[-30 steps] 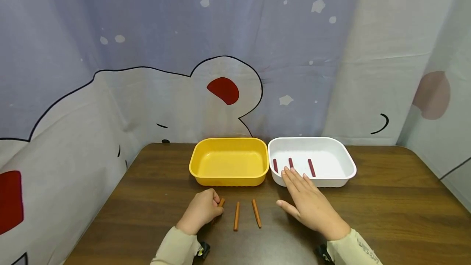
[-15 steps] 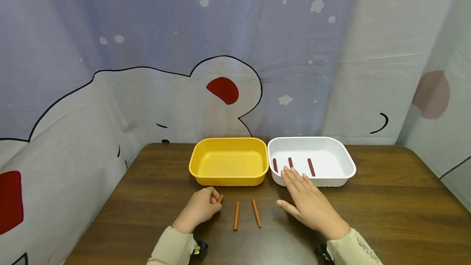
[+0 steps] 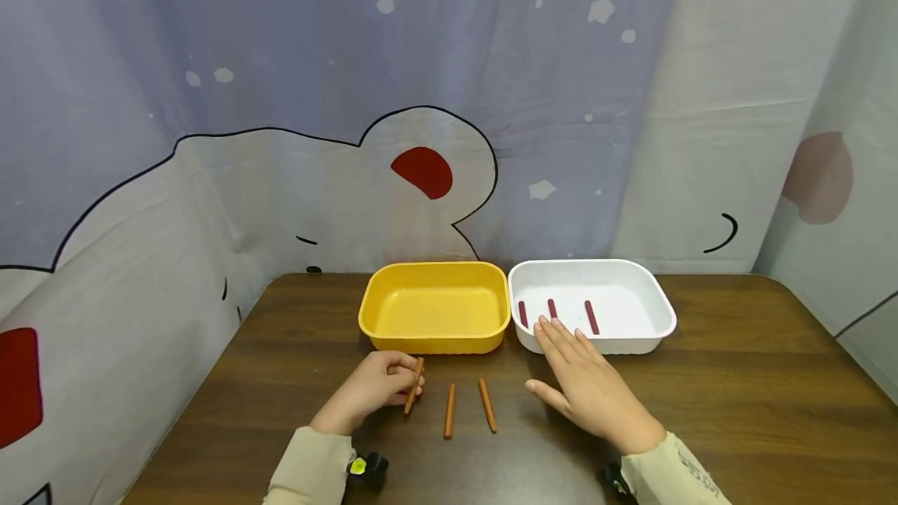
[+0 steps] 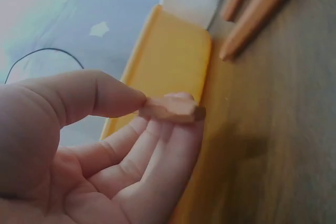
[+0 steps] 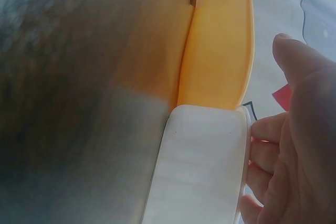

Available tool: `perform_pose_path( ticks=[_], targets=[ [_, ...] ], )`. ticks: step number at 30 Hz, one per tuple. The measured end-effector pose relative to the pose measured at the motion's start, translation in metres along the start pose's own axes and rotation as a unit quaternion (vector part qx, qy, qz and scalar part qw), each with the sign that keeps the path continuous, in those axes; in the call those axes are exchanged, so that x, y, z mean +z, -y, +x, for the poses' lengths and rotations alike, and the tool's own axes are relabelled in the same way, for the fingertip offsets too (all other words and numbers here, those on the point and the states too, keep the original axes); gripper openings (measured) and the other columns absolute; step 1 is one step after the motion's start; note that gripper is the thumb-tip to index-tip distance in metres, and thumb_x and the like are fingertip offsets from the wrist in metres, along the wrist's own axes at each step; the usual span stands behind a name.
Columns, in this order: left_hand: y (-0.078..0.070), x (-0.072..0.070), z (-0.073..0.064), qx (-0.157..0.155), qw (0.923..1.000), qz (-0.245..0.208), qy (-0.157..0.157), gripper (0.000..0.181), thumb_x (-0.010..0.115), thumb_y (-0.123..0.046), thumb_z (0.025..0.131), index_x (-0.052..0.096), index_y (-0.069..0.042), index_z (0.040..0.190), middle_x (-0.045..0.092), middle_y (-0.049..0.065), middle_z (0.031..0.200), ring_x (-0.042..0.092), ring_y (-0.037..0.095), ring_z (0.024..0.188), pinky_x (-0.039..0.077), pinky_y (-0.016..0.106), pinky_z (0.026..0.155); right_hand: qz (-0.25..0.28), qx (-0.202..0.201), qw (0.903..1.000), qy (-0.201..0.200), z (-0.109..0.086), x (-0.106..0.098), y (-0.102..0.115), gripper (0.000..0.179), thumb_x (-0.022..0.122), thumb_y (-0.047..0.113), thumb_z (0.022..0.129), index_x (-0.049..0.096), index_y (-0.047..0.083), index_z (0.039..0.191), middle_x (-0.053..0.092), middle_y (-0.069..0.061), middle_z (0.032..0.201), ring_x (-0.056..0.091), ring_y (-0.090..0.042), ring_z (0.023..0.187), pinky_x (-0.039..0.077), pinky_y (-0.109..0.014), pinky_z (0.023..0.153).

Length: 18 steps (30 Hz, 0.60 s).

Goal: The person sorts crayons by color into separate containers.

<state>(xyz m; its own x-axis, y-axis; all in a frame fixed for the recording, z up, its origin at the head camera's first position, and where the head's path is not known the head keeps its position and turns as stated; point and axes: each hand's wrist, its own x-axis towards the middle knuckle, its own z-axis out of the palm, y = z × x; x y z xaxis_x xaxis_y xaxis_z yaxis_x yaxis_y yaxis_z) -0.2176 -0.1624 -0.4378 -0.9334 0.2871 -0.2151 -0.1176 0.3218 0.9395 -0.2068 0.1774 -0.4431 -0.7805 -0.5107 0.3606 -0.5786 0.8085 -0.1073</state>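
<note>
My left hand [image 3: 373,386] pinches an orange-brown crayon [image 3: 415,386] between thumb and fingertips, in front of the yellow tray [image 3: 435,346]. In the left wrist view the same crayon [image 4: 173,109] lies across the fingertips, its far end hidden. Two more orange-brown crayons, one [image 3: 450,411] in the middle and another [image 3: 487,405] to its right, lie apart on the table. With straight fingers, my right hand [image 3: 592,392] rests at the near rim of the white tray [image 3: 631,344]. Inside that tray are three dark red crayons [image 3: 592,318], one partly covered by the fingertips.
Both trays stand side by side at the back of the brown wooden table [image 3: 744,380]. A printed curtain [image 3: 337,201] hangs right behind them and along the left side. Each wrist wears a black strap device [image 3: 368,467].
My left hand has lifted its crayon off the table and shifted slightly left, turning so that more of the crayon shows. The right hand stays at the white tray.
</note>
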Motion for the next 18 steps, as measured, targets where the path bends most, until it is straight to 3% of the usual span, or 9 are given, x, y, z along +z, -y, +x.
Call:
perform_pose_path(
  ticks=[9, 18],
  targets=[
    [-0.012, -0.006, 0.002, 0.024, 0.9959, -0.084, 0.023, 0.037, 0.055, -0.008, 0.102, 0.054, 0.018, 0.129, 0.068, 0.024, 0.114, 0.069, 0.021, 0.096, 0.06, 0.039, 0.086, 0.005, 0.001, 1.0, -0.005, -0.001, 0.0, -0.001, 0.077, 0.059, 0.049, 0.1, 0.039, -0.003, 0.154, 0.039, -0.018, 0.159, 0.036, -0.035, 0.147, 0.03, -0.058, 0.117],
    [-0.034, -0.014, 0.013, 0.044, 0.9943, -0.096, 0.012, 0.041, 0.059, -0.015, 0.103, 0.055, 0.013, 0.132, 0.067, 0.025, 0.118, 0.068, 0.033, 0.109, 0.058, 0.038, 0.092, 0.002, 0.001, 1.0, -0.002, 0.0, 0.0, 0.0, 0.077, 0.06, 0.049, 0.1, 0.039, -0.003, 0.154, 0.039, -0.018, 0.158, 0.036, -0.035, 0.147, 0.03, -0.056, 0.118]
  ],
)
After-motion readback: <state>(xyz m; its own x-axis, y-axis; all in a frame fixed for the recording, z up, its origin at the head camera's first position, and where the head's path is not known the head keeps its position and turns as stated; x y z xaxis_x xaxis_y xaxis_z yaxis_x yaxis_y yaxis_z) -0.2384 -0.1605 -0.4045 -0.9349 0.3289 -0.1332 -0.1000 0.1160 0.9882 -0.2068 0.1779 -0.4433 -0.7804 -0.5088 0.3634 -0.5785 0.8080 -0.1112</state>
